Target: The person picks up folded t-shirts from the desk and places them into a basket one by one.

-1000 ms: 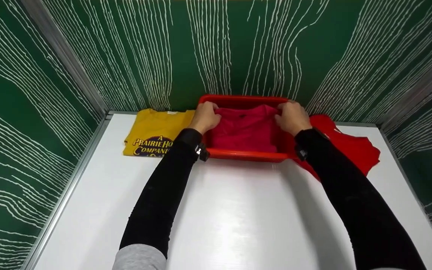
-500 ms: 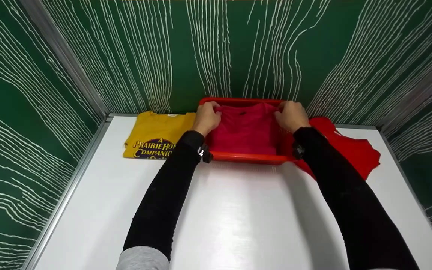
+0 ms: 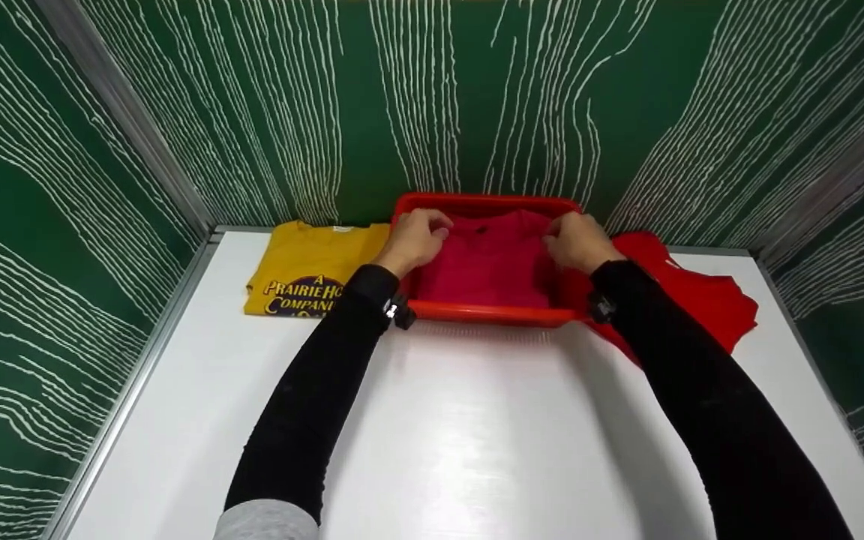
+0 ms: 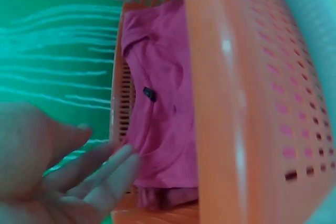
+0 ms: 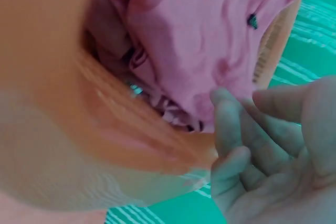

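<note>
A crimson shirt [image 3: 488,259], folded, lies inside the red plastic basket [image 3: 484,313]; its dark neck label [image 4: 149,94] shows at the far side in the left wrist view. My left hand [image 3: 415,238] is over the basket's left end, thumb apart from the outstretched fingers, fingertips close to the shirt's corner. Over the right end is my right hand [image 3: 580,240]. In the right wrist view its loosely bent fingers [image 5: 228,124] are beside the shirt, with a gap between thumb and fingers. Whether any fingertip touches the cloth I cannot tell.
A folded yellow shirt [image 3: 312,262] with dark lettering lies left of the basket on the white table [image 3: 447,435]. On the right is a red garment [image 3: 702,300], partly under my right arm. Green walls [image 3: 477,90] with white lines stand behind and at both sides.
Both hands have let go of the crimson shirt's upper corners, their fingers loosening and moving slightly inward. The shirt stays in the basket.
</note>
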`<state>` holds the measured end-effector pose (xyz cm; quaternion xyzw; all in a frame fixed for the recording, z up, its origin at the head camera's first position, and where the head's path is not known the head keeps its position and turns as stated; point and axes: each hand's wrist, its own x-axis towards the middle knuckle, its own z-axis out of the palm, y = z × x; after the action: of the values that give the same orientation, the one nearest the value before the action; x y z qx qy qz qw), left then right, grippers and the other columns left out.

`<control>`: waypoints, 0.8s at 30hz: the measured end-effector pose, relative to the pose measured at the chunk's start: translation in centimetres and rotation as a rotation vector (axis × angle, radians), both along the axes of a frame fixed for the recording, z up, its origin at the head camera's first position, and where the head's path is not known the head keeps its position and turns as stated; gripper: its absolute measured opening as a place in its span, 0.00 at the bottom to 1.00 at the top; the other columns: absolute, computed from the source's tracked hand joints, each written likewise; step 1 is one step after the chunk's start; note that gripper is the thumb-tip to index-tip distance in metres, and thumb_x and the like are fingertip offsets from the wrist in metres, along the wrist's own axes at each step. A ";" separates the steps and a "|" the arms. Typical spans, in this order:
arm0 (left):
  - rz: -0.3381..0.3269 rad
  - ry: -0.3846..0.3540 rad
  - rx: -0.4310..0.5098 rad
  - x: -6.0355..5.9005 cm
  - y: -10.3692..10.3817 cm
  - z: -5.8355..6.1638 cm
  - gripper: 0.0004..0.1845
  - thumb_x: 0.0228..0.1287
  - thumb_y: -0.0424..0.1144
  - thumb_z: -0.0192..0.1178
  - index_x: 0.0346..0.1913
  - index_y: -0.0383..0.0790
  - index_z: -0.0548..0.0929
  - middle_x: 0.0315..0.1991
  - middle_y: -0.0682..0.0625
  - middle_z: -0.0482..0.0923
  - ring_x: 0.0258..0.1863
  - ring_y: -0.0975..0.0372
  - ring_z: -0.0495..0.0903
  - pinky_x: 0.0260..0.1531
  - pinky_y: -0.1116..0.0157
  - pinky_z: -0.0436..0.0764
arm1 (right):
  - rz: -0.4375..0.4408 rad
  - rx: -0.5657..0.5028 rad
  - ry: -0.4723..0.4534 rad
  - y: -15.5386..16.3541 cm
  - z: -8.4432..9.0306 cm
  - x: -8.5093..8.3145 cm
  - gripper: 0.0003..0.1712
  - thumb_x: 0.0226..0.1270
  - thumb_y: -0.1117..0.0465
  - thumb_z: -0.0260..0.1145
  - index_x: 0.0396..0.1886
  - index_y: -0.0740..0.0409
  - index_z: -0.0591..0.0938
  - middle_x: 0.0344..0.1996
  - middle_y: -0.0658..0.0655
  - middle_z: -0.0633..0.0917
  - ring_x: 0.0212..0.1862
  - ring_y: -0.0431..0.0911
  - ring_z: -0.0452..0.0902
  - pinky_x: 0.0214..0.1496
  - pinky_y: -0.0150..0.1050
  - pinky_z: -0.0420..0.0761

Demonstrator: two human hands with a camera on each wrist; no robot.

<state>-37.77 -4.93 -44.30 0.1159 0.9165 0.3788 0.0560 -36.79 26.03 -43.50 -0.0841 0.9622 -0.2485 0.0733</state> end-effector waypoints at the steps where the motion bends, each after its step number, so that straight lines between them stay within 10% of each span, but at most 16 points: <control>1: -0.035 -0.009 -0.023 0.4 -0.1 0.1 0.16 0.86 0.40 0.58 0.66 0.41 0.88 0.66 0.44 0.86 0.61 0.52 0.82 0.69 0.54 0.81 | 0.036 0.009 0.002 -0.2 0.0 0.3 0.17 0.84 0.62 0.59 0.55 0.68 0.90 0.39 0.65 0.90 0.37 0.54 0.83 0.43 0.45 0.80; 5: -0.145 -0.061 -0.129 2.1 -0.4 0.0 0.15 0.86 0.44 0.59 0.60 0.41 0.90 0.54 0.48 0.87 0.50 0.57 0.80 0.58 0.59 0.82 | 0.184 0.085 -0.069 -0.9 -0.3 1.5 0.15 0.83 0.61 0.62 0.45 0.63 0.92 0.30 0.53 0.85 0.33 0.45 0.75 0.41 0.40 0.76; 11: -0.295 -0.148 -0.297 3.8 0.0 -0.8 0.28 0.88 0.55 0.53 0.26 0.45 0.78 0.21 0.55 0.66 0.25 0.61 0.65 0.37 0.63 0.72 | 0.303 0.215 -0.193 -1.7 -1.3 3.3 0.17 0.86 0.53 0.62 0.50 0.57 0.94 0.31 0.50 0.86 0.38 0.46 0.77 0.50 0.46 0.80; 17: -0.368 -0.247 -0.378 5.4 0.2 -1.3 0.33 0.89 0.64 0.40 0.45 0.40 0.85 0.35 0.48 0.76 0.49 0.53 0.83 0.65 0.53 0.82 | 0.290 0.260 -0.222 -2.2 -2.2 4.1 0.28 0.90 0.43 0.54 0.29 0.53 0.83 0.22 0.50 0.73 0.34 0.49 0.77 0.53 0.48 0.79; 24: -0.294 0.104 -0.319 7.4 0.0 -1.3 0.24 0.89 0.52 0.51 0.48 0.37 0.90 0.39 0.42 0.86 0.45 0.48 0.86 0.54 0.52 0.86 | 0.280 0.061 -0.029 -2.4 -1.2 5.5 0.24 0.87 0.56 0.59 0.22 0.50 0.77 0.18 0.47 0.69 0.26 0.44 0.67 0.40 0.42 0.74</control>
<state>-30.36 -4.92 -45.65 0.2575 0.9397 0.2101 0.0808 -31.28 23.67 -44.66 -0.2117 0.9470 -0.2076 0.1239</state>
